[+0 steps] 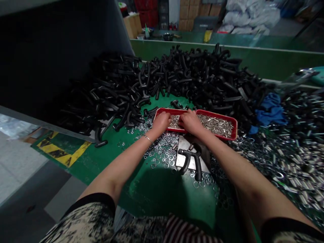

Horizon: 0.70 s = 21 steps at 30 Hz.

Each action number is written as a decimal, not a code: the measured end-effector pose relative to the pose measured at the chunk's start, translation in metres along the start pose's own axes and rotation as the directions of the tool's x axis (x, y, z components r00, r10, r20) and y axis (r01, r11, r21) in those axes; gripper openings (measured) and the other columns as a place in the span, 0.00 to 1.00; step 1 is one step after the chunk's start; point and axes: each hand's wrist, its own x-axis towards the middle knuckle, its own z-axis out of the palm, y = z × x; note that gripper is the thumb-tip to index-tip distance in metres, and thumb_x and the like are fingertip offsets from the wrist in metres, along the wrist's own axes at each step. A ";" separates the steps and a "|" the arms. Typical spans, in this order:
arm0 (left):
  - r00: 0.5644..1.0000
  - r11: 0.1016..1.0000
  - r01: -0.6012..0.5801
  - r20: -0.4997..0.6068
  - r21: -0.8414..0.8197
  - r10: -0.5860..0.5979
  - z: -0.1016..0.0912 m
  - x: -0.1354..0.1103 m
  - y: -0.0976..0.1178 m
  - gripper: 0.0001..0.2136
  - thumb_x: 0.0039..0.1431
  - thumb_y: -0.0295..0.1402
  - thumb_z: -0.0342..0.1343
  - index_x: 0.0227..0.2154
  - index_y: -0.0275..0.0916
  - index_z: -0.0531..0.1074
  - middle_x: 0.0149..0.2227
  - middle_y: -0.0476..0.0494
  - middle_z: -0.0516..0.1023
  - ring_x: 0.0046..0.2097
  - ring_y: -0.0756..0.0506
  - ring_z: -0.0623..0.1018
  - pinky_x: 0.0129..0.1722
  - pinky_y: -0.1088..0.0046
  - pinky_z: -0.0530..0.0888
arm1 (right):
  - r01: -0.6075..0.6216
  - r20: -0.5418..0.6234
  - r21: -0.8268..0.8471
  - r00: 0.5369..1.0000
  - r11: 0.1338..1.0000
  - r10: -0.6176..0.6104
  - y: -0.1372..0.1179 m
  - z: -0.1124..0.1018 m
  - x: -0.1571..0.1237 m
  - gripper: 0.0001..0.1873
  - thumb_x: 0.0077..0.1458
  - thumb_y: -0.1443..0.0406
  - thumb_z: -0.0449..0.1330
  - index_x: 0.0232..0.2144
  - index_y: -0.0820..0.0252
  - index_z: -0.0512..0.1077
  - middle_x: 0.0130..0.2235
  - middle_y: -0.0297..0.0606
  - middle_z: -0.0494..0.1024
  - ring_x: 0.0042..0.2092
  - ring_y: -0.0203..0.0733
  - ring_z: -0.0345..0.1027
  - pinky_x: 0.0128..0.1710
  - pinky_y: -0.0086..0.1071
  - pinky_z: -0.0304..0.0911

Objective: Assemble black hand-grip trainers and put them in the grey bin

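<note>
A shallow red tray (235, 125) holds many small silver metal pins. My left hand (161, 122) and my right hand (190, 122) both reach into the tray's left end, knuckles up, fingers curled down into the pins. What the fingertips grasp is hidden. Just in front of the tray a black curved plastic handle (190, 159) lies on a small metal plate (182, 144). Loose silver washers (162, 148) are scattered on the green table around the plate.
A large heap of black curved handles (162, 81) fills the far side of the green table (152, 189). Blue cloth (270, 109) and more metal parts (298, 148) lie at the right. Yellow-black hazard tape (60, 150) marks the table's left edge.
</note>
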 end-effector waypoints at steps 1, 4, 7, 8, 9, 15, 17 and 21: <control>1.000 0.999 0.001 -0.014 -0.042 -0.001 0.001 0.000 -0.001 0.08 0.62 0.27 0.53 0.37 0.34 0.77 0.40 0.36 0.78 0.43 0.41 0.78 0.47 0.66 0.73 | -0.008 -0.011 0.004 1.000 1.000 0.008 0.000 0.001 0.000 0.09 0.61 0.64 0.59 0.36 0.65 0.76 0.42 0.51 0.80 0.47 0.56 0.63 0.46 0.42 0.52; 0.998 0.991 -0.021 -0.061 -0.134 0.013 0.002 0.003 -0.004 0.06 0.62 0.27 0.54 0.36 0.35 0.76 0.39 0.39 0.78 0.43 0.43 0.76 0.47 0.67 0.72 | -0.032 -0.051 0.028 0.998 0.999 0.033 -0.002 0.003 0.000 0.09 0.63 0.67 0.55 0.39 0.68 0.74 0.40 0.53 0.79 0.46 0.55 0.64 0.46 0.41 0.52; 0.998 0.986 -0.024 -0.067 -0.162 0.013 0.000 0.005 -0.005 0.06 0.63 0.28 0.54 0.36 0.34 0.76 0.39 0.39 0.78 0.42 0.43 0.76 0.48 0.67 0.71 | -0.052 -0.070 0.054 0.996 0.997 0.056 -0.003 0.004 -0.001 0.11 0.64 0.70 0.51 0.41 0.69 0.72 0.40 0.54 0.79 0.44 0.55 0.66 0.45 0.41 0.53; 0.997 0.988 -0.018 -0.071 -0.151 0.008 -0.001 0.004 -0.004 0.06 0.64 0.28 0.53 0.36 0.34 0.76 0.39 0.39 0.78 0.42 0.43 0.75 0.48 0.66 0.71 | -0.056 -0.075 0.065 0.995 0.996 0.061 -0.004 0.004 -0.001 0.11 0.64 0.70 0.51 0.41 0.69 0.72 0.40 0.55 0.79 0.44 0.55 0.66 0.46 0.40 0.53; 0.996 0.991 -0.017 -0.086 -0.129 0.006 -0.004 0.001 -0.001 0.07 0.65 0.28 0.52 0.36 0.34 0.75 0.39 0.38 0.78 0.43 0.43 0.75 0.48 0.66 0.70 | -0.060 -0.082 0.078 0.994 0.995 0.066 -0.004 0.003 -0.001 0.11 0.64 0.70 0.50 0.41 0.69 0.72 0.40 0.55 0.79 0.44 0.55 0.66 0.46 0.41 0.53; 0.962 0.962 -0.249 -0.142 -0.108 0.233 -0.011 -0.066 0.053 0.10 0.70 0.36 0.48 0.40 0.37 0.73 0.41 0.41 0.76 0.48 0.42 0.72 0.51 0.63 0.66 | -0.046 -0.125 0.206 0.989 0.977 0.073 -0.002 0.000 -0.002 0.07 0.63 0.67 0.55 0.40 0.64 0.73 0.41 0.49 0.80 0.45 0.50 0.68 0.47 0.38 0.56; 0.931 0.916 -0.358 0.011 -0.178 0.366 -0.007 -0.093 0.074 0.10 0.70 0.36 0.49 0.39 0.39 0.73 0.41 0.44 0.77 0.46 0.43 0.72 0.50 0.63 0.66 | -0.057 -0.159 0.348 0.980 0.936 0.118 -0.001 -0.003 -0.004 0.07 0.63 0.66 0.55 0.39 0.62 0.72 0.40 0.44 0.80 0.43 0.46 0.69 0.45 0.35 0.58; 0.896 0.903 -0.400 0.143 -0.154 0.421 0.003 -0.117 0.094 0.10 0.70 0.35 0.48 0.39 0.37 0.74 0.42 0.42 0.77 0.46 0.42 0.73 0.50 0.61 0.64 | -0.098 -0.217 0.679 0.920 0.727 0.326 -0.001 -0.015 -0.031 0.06 0.62 0.65 0.55 0.38 0.61 0.71 0.37 0.39 0.79 0.39 0.42 0.69 0.42 0.35 0.61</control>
